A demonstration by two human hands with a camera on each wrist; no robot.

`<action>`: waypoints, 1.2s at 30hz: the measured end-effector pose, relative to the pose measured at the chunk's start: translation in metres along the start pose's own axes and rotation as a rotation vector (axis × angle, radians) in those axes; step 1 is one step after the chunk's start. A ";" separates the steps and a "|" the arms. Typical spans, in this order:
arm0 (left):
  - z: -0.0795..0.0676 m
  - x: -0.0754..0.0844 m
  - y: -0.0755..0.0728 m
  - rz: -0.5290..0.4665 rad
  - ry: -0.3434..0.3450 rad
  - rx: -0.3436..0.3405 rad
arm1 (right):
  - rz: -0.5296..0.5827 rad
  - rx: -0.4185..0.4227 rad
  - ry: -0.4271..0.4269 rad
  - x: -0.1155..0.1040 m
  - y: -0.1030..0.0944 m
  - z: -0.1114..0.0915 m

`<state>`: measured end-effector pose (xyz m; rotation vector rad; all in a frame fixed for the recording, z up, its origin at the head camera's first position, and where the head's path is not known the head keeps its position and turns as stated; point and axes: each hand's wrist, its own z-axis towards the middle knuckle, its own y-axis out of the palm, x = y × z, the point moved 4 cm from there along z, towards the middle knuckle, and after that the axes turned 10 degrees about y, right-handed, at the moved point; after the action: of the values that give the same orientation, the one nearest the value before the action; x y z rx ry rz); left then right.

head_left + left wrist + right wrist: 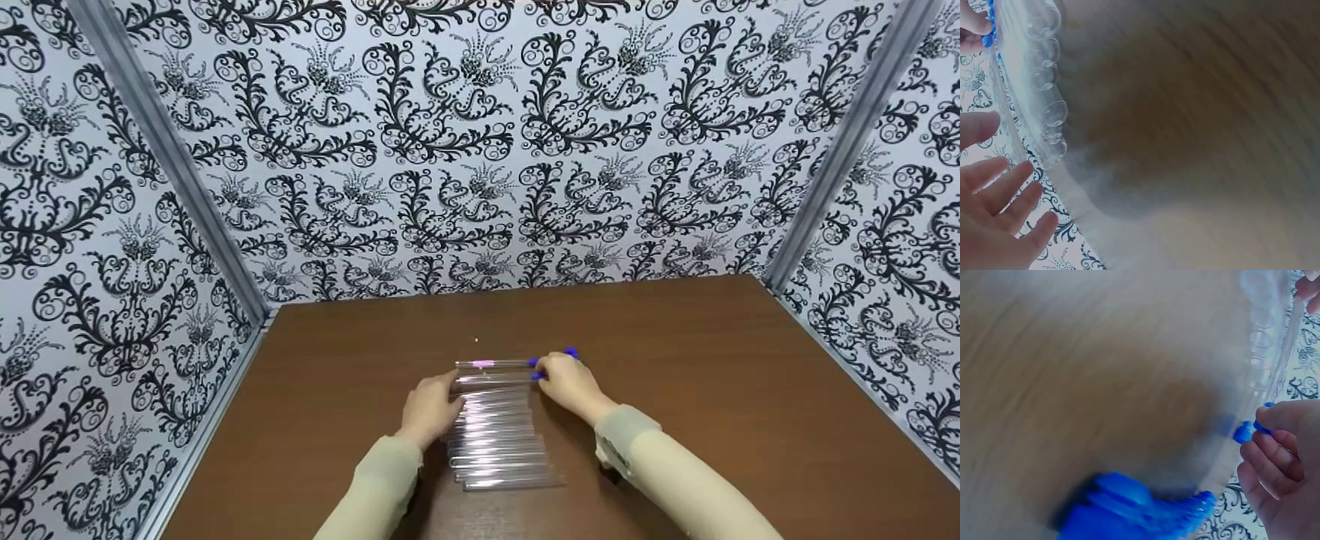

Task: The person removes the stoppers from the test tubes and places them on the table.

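Observation:
Clear test tubes (495, 442) lie side by side in a row on the table, rounded ends toward the left in the head view. At the row's far end lies a tube with a blue stopper in its right end (487, 379). My right hand (568, 381) pinches a blue stopper (1264, 426) at the end of the farthest tube (499, 364). A second blue stopper (1243, 432) sits close by its fingers. Near that tube's left end is my left hand (431, 409), its fingers extended and thumb apart in the left wrist view.
A pile of blue stoppers (1129, 506) lies on the brown table (337, 337), partly hidden behind the right hand in the head view. Patterned walls (480, 150) enclose the table at the back and sides.

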<state>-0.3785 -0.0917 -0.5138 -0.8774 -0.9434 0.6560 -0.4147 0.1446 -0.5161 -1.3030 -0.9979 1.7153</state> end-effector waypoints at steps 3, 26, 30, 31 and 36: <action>-0.001 0.003 -0.006 0.033 0.018 0.047 | 0.009 0.006 -0.004 -0.003 -0.005 -0.002; -0.008 0.007 -0.025 0.229 0.165 0.209 | 0.137 0.039 -0.144 -0.018 -0.021 -0.011; -0.005 0.011 -0.026 0.254 0.178 0.204 | 0.147 0.026 -0.138 -0.015 -0.021 -0.011; -0.004 0.011 -0.026 0.260 0.179 0.203 | 0.148 0.027 -0.140 -0.015 -0.022 -0.011; -0.003 0.014 -0.026 0.276 0.192 0.204 | 0.139 0.020 -0.127 -0.011 -0.023 -0.012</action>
<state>-0.3671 -0.0946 -0.4865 -0.8783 -0.5761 0.8714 -0.3983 0.1462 -0.4930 -1.2900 -0.9779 1.9290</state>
